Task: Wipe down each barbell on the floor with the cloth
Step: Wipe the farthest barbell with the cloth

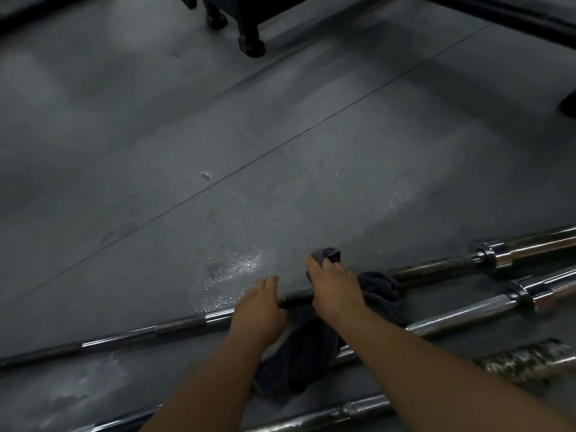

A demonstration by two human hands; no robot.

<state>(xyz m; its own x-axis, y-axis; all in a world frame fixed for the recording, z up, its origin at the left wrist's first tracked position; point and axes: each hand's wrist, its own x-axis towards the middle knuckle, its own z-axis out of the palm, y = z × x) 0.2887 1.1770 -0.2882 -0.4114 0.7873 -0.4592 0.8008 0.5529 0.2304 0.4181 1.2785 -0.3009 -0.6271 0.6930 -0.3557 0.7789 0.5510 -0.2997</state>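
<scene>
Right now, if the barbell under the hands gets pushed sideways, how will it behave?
Barbell: round and lying flat on smooth floor, so probably rolls freely. Long steel, likely heavy and stiff. The wet patch beside it may make it slide too.

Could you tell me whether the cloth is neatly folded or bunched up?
Bunched: the cloth is crumpled over the barbell under the right hand, a loose end trailing down.
</scene>
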